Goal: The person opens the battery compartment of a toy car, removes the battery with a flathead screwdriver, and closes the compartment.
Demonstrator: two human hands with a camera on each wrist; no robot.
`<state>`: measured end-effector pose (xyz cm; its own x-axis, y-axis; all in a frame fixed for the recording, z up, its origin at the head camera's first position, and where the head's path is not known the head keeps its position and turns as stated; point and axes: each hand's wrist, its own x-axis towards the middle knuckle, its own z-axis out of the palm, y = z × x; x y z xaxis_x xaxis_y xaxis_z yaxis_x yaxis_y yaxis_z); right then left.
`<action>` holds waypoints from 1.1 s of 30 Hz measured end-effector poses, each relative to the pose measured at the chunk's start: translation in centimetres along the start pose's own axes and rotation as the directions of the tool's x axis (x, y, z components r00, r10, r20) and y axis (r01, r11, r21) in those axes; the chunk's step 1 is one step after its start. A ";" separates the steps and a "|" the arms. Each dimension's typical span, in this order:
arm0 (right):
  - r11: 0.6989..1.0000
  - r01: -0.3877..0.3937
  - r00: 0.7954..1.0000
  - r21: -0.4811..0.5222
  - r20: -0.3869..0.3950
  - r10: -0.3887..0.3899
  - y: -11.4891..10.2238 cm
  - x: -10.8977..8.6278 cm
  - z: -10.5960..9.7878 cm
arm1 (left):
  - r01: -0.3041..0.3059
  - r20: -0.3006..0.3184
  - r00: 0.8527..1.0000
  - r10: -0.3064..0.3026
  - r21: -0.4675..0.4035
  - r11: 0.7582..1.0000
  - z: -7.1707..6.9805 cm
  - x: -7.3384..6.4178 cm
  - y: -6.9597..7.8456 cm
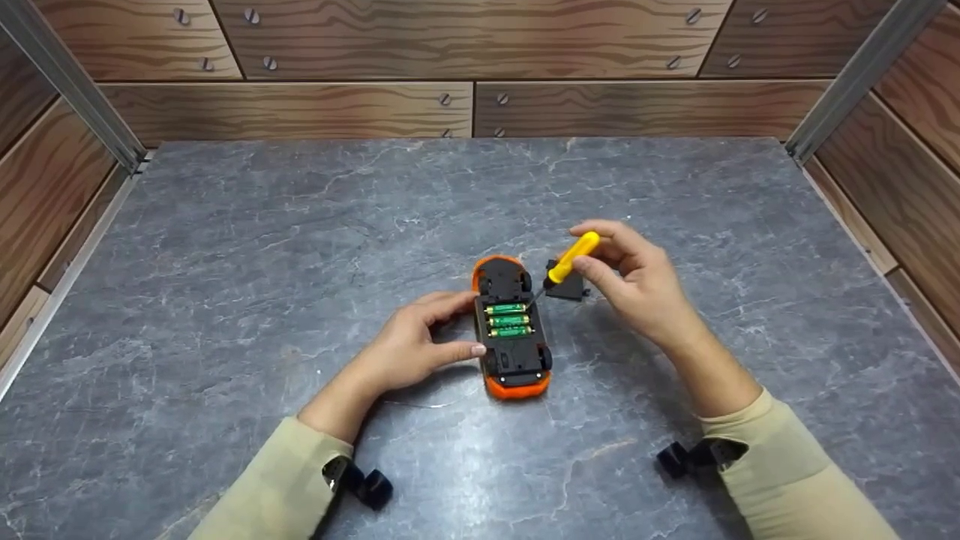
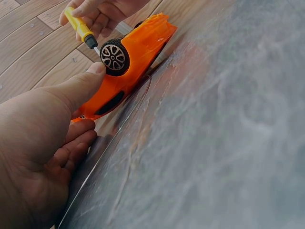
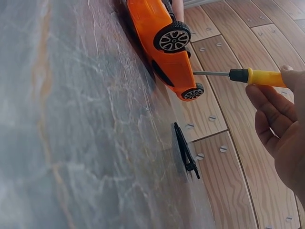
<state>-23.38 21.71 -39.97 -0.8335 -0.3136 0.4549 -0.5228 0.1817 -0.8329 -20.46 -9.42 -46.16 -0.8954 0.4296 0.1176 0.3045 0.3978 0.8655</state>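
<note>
An orange toy car (image 1: 517,386) lies upside down, its black underside facing up. Three green batteries (image 1: 508,320) sit side by side in its uncovered battery bay. My left hand (image 1: 412,341) holds the car from the left, thumb near one wheel (image 2: 114,57) and fingers along the side. Between thumb and fingers my right hand (image 1: 637,281) grips a yellow-handled screwdriver (image 1: 574,259). Its metal shaft (image 3: 212,73) slants down to the edge of the bay, by the end of the farthest battery. The tip is hidden inside the car.
A black battery cover (image 1: 566,285) lies on the grey marbled table (image 1: 300,225), just right of the car and below the right hand. Wood-patterned panels (image 1: 480,45) enclose the table at the back and both sides.
</note>
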 end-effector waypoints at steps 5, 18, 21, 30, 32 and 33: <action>1.000 0.018 1.000 -0.010 0.000 -0.018 -0.2 0.1 0.2 | 0.007 -0.004 1.000 -0.007 0.011 1.000 -0.1 0.0 0.2; 1.000 0.015 1.000 -0.015 0.005 -0.014 0.0 0.0 0.6 | 0.016 -0.003 1.000 -0.016 0.010 1.000 0.0 -0.2 0.5; 1.000 0.020 1.000 -0.021 -0.004 -0.020 0.1 0.0 0.8 | 0.016 -0.002 1.000 -0.016 0.011 1.000 0.0 -0.2 0.4; 0.998 0.057 0.998 -0.040 -0.031 -0.058 0.5 0.0 1.0 | 0.015 0.004 1.000 -0.015 0.010 1.000 0.1 -0.1 0.4; 0.998 0.053 0.998 -0.017 -0.040 -0.053 0.6 0.0 1.0 | 0.016 0.004 1.000 -0.016 0.011 1.000 0.1 -0.1 0.4; 0.999 0.049 0.998 -0.001 -0.042 -0.049 0.6 0.1 1.0 | 0.016 0.004 1.000 -0.016 0.013 1.000 0.0 -0.1 0.5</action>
<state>-23.57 20.85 -40.76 -0.8136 -0.2828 0.5079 -0.5633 0.1670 -0.8092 -20.23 -9.24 -45.79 -0.8990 0.4260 0.1018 0.2943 0.4152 0.8608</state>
